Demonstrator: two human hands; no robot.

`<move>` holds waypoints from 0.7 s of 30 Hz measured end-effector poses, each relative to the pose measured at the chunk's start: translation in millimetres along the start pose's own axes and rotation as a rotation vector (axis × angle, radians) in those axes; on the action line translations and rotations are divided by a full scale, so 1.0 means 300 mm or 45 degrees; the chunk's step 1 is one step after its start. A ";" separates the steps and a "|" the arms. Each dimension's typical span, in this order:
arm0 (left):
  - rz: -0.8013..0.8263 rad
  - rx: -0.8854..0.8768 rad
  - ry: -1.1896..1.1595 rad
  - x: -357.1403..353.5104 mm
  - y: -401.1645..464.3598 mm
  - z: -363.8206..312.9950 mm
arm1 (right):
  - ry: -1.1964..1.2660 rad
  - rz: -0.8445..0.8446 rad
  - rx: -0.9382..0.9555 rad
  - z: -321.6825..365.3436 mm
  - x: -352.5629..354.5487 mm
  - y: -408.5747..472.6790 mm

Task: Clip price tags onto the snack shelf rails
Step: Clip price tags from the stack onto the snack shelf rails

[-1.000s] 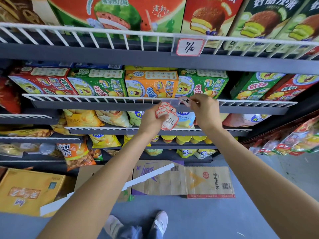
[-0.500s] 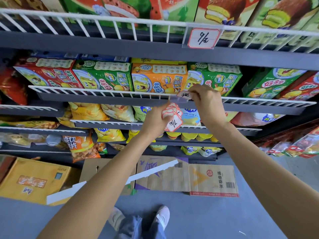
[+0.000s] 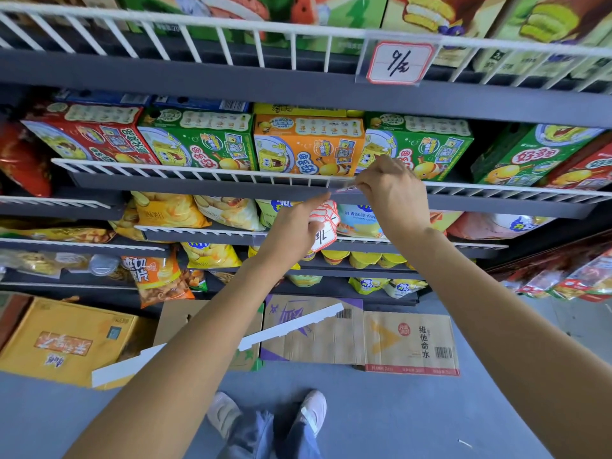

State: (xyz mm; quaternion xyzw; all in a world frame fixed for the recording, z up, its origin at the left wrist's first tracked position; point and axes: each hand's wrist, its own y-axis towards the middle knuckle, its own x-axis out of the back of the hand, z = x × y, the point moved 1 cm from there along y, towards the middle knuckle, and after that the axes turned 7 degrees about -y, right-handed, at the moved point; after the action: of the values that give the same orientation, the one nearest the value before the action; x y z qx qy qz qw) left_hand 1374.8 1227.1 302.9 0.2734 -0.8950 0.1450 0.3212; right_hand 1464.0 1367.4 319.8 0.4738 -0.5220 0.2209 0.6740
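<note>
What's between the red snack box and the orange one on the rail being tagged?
One green snack box sits between the red box and the orange box, behind the white wire rail, in the head view.

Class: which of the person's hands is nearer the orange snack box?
Right. The right hand is at the rail just below the orange box's right corner; the left hand is lower, holding tags.

A shop — snack aisle. Tiered grey shelves [image 3: 298,91] with white wire rails [image 3: 231,175], stocked with rows of snack boxes [image 3: 308,144] and chip bags [image 3: 169,210]. Handwritten price tag [image 3: 399,62] clipped to top rail — flattened cartons [image 3: 410,342] on floor.
</note>
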 end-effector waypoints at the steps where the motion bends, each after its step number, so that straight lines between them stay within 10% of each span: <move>1: 0.004 0.007 0.003 0.000 0.002 0.000 | -0.018 0.017 0.013 0.006 -0.007 -0.004; 21: 0.036 0.016 0.028 0.010 0.014 -0.006 | -0.380 -0.095 0.012 0.071 -0.032 -0.125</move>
State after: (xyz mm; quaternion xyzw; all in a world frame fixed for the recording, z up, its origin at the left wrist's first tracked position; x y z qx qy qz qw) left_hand 1371.4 1230.0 306.0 0.2609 -0.8944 0.1581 0.3272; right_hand 1479.6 1333.8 295.8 0.5235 -0.5975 0.1251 0.5944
